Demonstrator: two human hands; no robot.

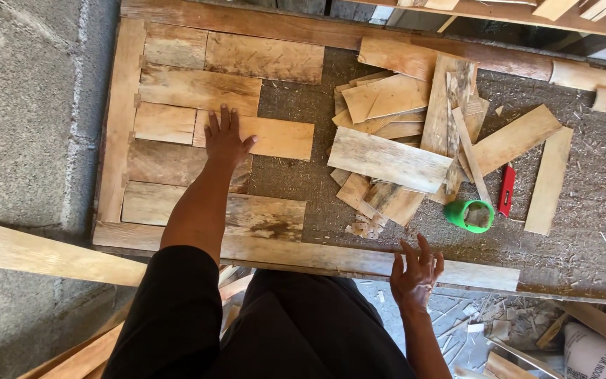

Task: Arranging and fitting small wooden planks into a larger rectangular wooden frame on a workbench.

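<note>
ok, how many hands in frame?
2. Left hand lies flat on a laid plank; right hand hovers open over the frame edge, near the green cup.

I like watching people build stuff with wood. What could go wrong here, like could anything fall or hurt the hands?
Maybe splinters: the left hand presses flat on a rough plank, bare. The loose pile of wood pieces looks unsteady, so a piece might slide when one is pulled out. The right hand hovers open near the front edge, close to a green cup and a red tool, which a careless reach could knock off.
</note>
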